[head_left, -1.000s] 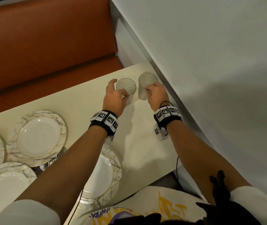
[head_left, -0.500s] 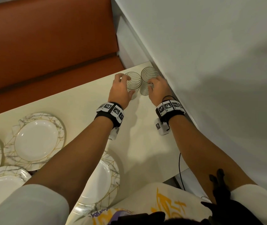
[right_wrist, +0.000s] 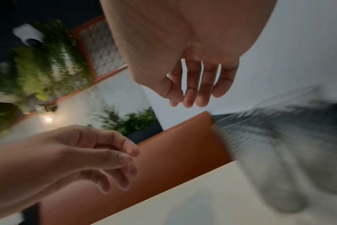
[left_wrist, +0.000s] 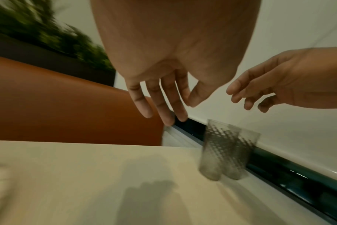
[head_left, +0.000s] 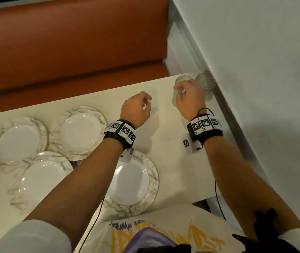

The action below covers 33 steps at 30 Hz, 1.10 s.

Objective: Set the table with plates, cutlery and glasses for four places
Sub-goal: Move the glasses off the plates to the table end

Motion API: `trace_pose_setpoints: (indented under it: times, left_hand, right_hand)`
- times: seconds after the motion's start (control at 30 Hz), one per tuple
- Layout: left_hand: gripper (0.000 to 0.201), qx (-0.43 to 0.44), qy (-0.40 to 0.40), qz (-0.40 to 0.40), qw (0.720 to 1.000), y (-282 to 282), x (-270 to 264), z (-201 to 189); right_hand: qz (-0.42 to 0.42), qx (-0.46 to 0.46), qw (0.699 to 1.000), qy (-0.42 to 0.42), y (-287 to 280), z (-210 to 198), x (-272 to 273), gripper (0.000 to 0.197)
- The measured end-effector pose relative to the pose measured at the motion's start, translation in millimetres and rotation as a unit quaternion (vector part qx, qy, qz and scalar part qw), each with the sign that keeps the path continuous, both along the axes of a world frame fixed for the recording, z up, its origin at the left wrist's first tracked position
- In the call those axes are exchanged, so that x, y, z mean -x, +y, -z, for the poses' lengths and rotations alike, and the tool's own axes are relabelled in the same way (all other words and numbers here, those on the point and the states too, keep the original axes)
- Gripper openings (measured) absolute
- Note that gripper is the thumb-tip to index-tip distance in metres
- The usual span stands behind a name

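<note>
Both hands hang empty, fingers loosely spread, near two ribbed clear glasses (left_wrist: 226, 150) parked by the wall.
We should carry each glass from the cream desk (head_left: 167, 143) corner to a marble-rimmed white plate (head_left: 130, 181), gripping low.

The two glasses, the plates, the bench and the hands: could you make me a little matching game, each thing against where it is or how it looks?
Things:
1. two glasses
2. plates
3. bench
4. left hand

Descriptions:
A. orange-brown, beyond the table's far edge
B. white centres with marbled, gold-lined rims, four on the table
C. side by side in the table's corner by the wall
D. empty, fingers loose, above the table

Pairs: 1-C, 2-B, 3-A, 4-D
</note>
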<state>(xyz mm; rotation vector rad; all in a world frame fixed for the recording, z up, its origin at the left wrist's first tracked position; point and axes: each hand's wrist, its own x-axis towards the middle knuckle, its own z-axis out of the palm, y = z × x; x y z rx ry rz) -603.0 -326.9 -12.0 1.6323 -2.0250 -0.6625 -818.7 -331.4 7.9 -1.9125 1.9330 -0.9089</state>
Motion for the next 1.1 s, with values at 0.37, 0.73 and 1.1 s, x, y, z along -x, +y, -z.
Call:
trace_pose_setpoints:
  times: [0.37,0.73,1.1]
  left_hand:
    - [0.015,-0.049,0.056,-0.190,0.979,127,-296,12]
    - [0.026,0.084,-0.065,-0.378,0.920,229,-588,-5]
    - [0.099,-0.148,-0.124,-0.344,0.919,200,-695,1]
  right_hand:
    - [-0.270,-0.078,0.958,-0.049,60,4,-319,0.022]
    - [-0.434,-0.152,0.888,-0.005,139,33,-623,0.023]
    - [-0.514,-0.101,0.838,0.151,159,58,-732,0.044]
